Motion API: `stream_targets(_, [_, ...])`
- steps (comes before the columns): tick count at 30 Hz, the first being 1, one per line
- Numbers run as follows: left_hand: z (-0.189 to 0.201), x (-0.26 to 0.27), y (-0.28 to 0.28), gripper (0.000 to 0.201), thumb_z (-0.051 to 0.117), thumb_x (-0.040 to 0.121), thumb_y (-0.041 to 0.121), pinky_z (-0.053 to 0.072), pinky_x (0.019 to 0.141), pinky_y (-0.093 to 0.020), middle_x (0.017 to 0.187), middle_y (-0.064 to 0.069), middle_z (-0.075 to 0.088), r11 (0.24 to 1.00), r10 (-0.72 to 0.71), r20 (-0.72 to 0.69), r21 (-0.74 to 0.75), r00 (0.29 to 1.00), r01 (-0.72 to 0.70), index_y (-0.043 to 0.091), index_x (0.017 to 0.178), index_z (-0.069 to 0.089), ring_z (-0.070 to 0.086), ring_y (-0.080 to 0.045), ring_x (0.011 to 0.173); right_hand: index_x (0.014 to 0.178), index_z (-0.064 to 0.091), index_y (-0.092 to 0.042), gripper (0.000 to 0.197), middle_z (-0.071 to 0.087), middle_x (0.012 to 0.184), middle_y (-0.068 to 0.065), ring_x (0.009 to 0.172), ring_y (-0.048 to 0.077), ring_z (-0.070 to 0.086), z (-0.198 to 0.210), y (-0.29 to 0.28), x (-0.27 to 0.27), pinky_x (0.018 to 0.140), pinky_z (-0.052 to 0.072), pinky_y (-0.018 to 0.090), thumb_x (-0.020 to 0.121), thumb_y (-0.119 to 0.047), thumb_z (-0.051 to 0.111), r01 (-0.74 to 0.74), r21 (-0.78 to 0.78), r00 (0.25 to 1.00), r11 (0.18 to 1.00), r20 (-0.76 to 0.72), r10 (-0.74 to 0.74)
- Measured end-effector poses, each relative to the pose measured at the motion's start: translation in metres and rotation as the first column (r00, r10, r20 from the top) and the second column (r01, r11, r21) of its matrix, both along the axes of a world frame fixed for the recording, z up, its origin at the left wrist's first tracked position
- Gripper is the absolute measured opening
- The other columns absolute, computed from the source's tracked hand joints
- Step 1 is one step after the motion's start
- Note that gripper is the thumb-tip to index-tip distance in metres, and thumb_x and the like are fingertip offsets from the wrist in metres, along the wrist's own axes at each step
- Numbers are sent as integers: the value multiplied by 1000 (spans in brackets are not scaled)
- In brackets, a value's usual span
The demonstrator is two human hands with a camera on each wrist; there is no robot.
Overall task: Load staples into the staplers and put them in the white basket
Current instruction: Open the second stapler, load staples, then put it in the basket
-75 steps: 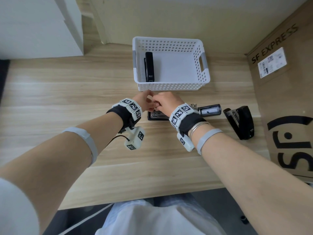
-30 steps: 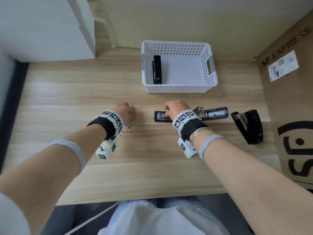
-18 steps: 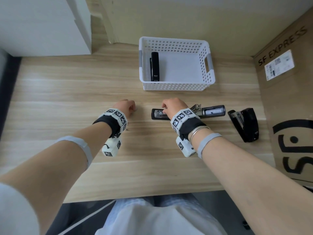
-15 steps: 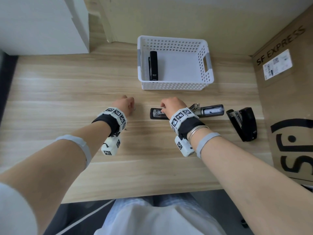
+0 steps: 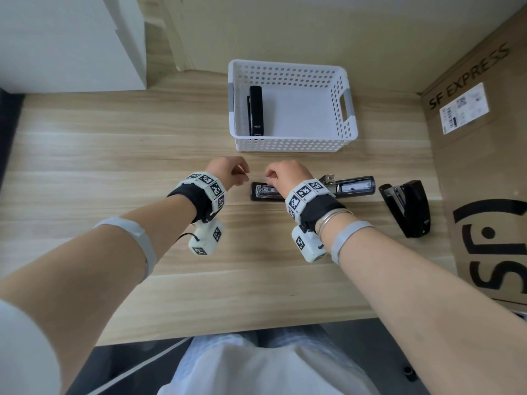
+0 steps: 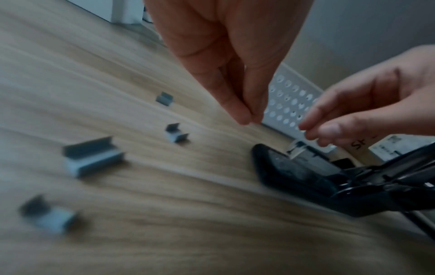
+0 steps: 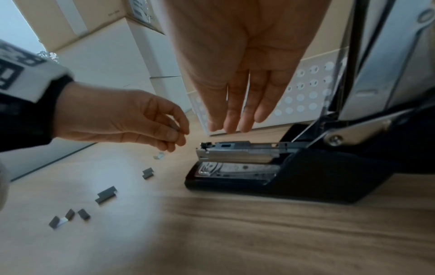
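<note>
Black stapler [image 5: 255, 109] already lay in the white basket [image 5: 293, 143]; the opened stapler [image 5: 310, 189] and closed stapler [image 5: 407, 208] remained on the desk. Left hand [image 7: 122, 121] pinched something small, probably staples; right hand [image 7: 237, 74] hovered, fingers straight, empty. Loose staples [image 7: 105, 194] remained.

On the worktop [image 5: 85, 155] the basket [image 5: 293, 143] stands at the far side, with one stapler [image 5: 255, 109] lying in it along its left wall. Nearer than the basket, an opened stapler [image 5: 350, 187] lies flat, crosswise. A third stapler [image 5: 407, 209] lies to its right, beside the cardboard box [image 5: 484, 178] at the right edge. Loose staple strips [image 7: 105, 194] lie scattered left of the opened stapler. Both hands hover between the basket and the near edge.
</note>
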State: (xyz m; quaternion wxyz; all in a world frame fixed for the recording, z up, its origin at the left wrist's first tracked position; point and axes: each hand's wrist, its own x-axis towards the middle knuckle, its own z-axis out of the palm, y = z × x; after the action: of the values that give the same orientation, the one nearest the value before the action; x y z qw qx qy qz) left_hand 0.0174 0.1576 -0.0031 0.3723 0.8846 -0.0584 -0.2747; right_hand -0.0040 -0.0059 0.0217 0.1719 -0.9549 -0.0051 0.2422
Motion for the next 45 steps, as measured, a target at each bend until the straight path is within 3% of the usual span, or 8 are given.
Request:
stream_targets(4, [10, 3, -17, 19, 66, 83, 11, 54, 77, -31, 90, -11, 71, 999, 7, -5, -33, 1000, -7, 15, 93, 50, 64, -22, 69, 109, 69, -15, 24, 71, 107, 6, 98, 24, 65, 8, 2, 1, 85, 49, 29, 96, -26, 52, 17, 60, 999, 998, 42, -19])
stream_targets(7, [16, 2, -25, 30, 69, 80, 17, 52, 73, -31, 77, -7, 65, 997, -76, 92, 41, 993, 72, 17, 89, 41, 60, -22, 67, 111, 69, -13, 33, 71, 104, 11, 100, 28, 63, 13, 4, 3, 82, 46, 31, 98, -33, 46, 0, 78, 1000, 997, 15, -1])
stream_targets(12, [15, 0, -31, 35, 71, 77, 16, 46, 72, -29, 93, -17, 71, 982, -177, 183, 95, 967, 162, 4, 102, 50, 56, -22, 75, 111, 70, -14, 29, 71, 106, 11, 103, 26, 63, 16, 3, 6, 87, 47, 29, 93, -32, 56, 32, 111, 999, 993, -41, -27])
stream_targets(17, [13, -1, -31, 29, 70, 76, 8, 44, 72, -22, 96, -15, 73, 994, -109, 184, 43, 977, 102, 1, 99, 53, 58, -18, 76, 108, 71, -15, 25, 73, 107, 4, 103, 18, 66, 17, -3, 6, 92, 47, 24, 84, -19, 69, 60, 134, 996, 989, -72, -51])
stream_targets(24, [-2, 0, -18, 14, 57, 86, 6, 49, 71, -30, 103, -12, 69, 993, -49, 105, 111, 993, 37, 5, 99, 56, 64, -25, 76, 111, 69, -20, 23, 70, 112, 2, 104, 22, 64, 5, -2, -6, 92, 52, 31, 88, -21, 65, -85, -46, 995, 995, -54, 83])
stream_targets(34, [-12, -1, 5, 14, 50, 88, 5, 53, 70, -33, 106, -15, 67, 983, 29, 77, 177, 997, -42, 5, 101, 57, 59, -26, 71, 111, 69, -21, 22, 69, 112, 5, 104, 26, 63, -6, 1, -10, 87, 52, 31, 91, -23, 61, -79, -92, 997, 993, -27, 77])
stream_targets(40, [-17, 4, 32, 44, 40, 78, -14, 45, 85, -33, 118, -13, 55, 943, 5, 123, 328, 992, -46, 11, 108, 60, 53, -31, 108, 100, 74, -13, 19, 72, 106, 8, 102, 27, 64, -10, 1, -5, 88, 52, 32, 90, -17, 57, 0, -9, 999, 1000, -41, 0])
stream_targets(45, [-19, 0, 38, 37, 58, 79, -1, 41, 95, -36, 122, -11, 53, 917, -110, 72, 392, 991, 73, 14, 113, 59, 47, -31, 114, 102, 72, -18, 16, 71, 106, 6, 100, 25, 64, -11, 1, -3, 85, 51, 31, 91, -21, 61, 0, -38, 997, 999, -78, -3])
